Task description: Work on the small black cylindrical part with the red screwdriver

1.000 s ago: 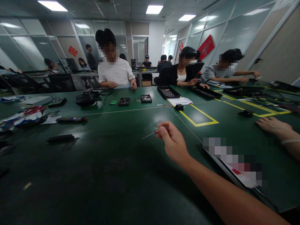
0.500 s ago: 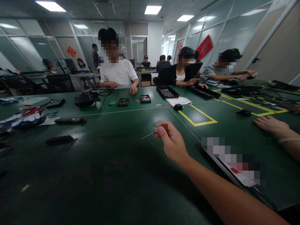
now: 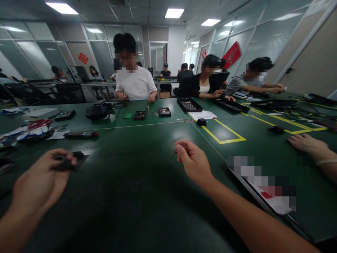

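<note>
Held in my right hand (image 3: 193, 161), over the middle of the green table (image 3: 137, 196), is a slim screwdriver (image 3: 175, 152) with a reddish handle and a thin metal shaft. Its fingers are closed, and the shaft points left and down. My left hand (image 3: 43, 181) is at the left, fingers curled around something dark (image 3: 63, 164), too blurred to name. Just behind those fingers lies a long black object (image 3: 79, 154), partly hidden. I cannot tell whether the dark thing is part of it.
A black-and-red pen-like tool (image 3: 81, 135) and gloves (image 3: 34, 135) are at the left. Farther back sit small black trays (image 3: 164, 112) and a yellow-handled screwdriver (image 3: 148, 109). A paper-covered slab (image 3: 259, 188) lies right, near another person's hand (image 3: 306, 142). Co-workers face me across the table.
My left hand has come in from the left, beside the long black object. My right hand stays nearly in place; its screwdriver's shaft shows less. The person opposite has drawn a hand back.
</note>
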Demonstrator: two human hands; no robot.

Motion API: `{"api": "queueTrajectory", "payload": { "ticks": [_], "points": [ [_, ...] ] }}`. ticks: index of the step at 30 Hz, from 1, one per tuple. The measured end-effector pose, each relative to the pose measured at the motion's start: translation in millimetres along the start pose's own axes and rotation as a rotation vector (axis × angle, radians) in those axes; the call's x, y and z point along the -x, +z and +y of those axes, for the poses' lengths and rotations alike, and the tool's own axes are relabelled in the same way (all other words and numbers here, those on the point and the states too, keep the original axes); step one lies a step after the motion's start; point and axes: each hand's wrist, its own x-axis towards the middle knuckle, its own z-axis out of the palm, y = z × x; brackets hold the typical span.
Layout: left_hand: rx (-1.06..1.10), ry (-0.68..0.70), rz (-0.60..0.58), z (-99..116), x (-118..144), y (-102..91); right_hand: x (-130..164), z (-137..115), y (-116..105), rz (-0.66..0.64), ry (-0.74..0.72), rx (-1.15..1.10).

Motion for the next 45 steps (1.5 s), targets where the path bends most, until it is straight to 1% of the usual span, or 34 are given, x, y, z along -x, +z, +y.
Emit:
{"api": "queueTrajectory", "payload": {
  "ticks": [1, 3, 4, 6, 8, 10, 12, 14, 15, 19, 21, 23, 26, 29, 34, 38, 45],
  "points": [
    [0.043, -0.067, -0.074, -7.1, 3.0, 11.3, -0.3, 1.9, 0.0, 0.006, 0.002, 0.005],
    [0.1, -0.192, -0.254, -22.1, 11.4, 39.8, -0.9, 5.2, 0.4, 0.023, -0.003, 0.019],
    [0.116, -0.204, -0.319, -29.5, 16.3, 55.5, -1.1, 6.4, 0.8, 0.032, -0.01, 0.026],
    [0.134, -0.174, -0.446, -43.6, 26.6, 85.8, -1.3, 7.3, 1.7, 0.047, -0.024, 0.035],
    [0.16, -0.139, -0.551, -57.0, 35.9, 110.9, -1.1, 6.8, 2.6, 0.056, -0.024, 0.027],
    [0.175, -0.111, -0.628, -70.3, 43.0, 128.5, -0.6, 5.6, 2.8, 0.061, -0.016, 0.017],
    [0.173, -0.09, -0.674, -83.5, 47.5, 138.2, 0.3, 4.4, 2.5, 0.07, -0.015, 0.023],
    [0.143, -0.038, -0.715, -95.1, 49.9, 140.8, 1.7, 3.1, 1.7, 0.089, -0.037, 0.048],
    [0.1, 0.009, -0.743, -99.8, 50.8, 140.2, 2.5, 2.3, 1.4, 0.1, -0.051, 0.062],
    [-0.142, 0.196, -0.87, -110.6, 56.1, 133.4, 6.2, -1.5, 1.2, 0.124, -0.08, 0.054],
    [-0.196, 0.245, -0.88, -112.6, 60.4, 131.9, 8.3, -4.2, 1.9, 0.126, -0.087, 0.019],
    [-0.218, 0.285, -0.849, -113.2, 64.3, 132.3, 10.6, -7.6, 2.9, 0.142, -0.103, -0.024],
    [-0.255, 0.301, -0.802, -112.1, 66.6, 133.8, 13.7, -12.3, 4.4, 0.184, -0.11, -0.111],
    [-0.291, 0.313, -0.794, -110.9, 63.1, 133.7, 15.6, -12.0, 6.0, 0.173, -0.104, -0.155],
    [-0.306, 0.382, -0.794, -115.1, 54.8, 131.9, 16.1, 0.6, 9.9, 0.089, -0.101, -0.091],
    [-0.311, 0.404, -0.814, -119.2, 54.1, 131.3, 15.2, 6.9, 11.9, 0.038, -0.094, -0.027],
    [-0.313, 0.391, -0.823, -118.3, 54.5, 131.8, 13.1, 2.4, 9.8, 0.052, -0.08, 0.045]
  ]
}}
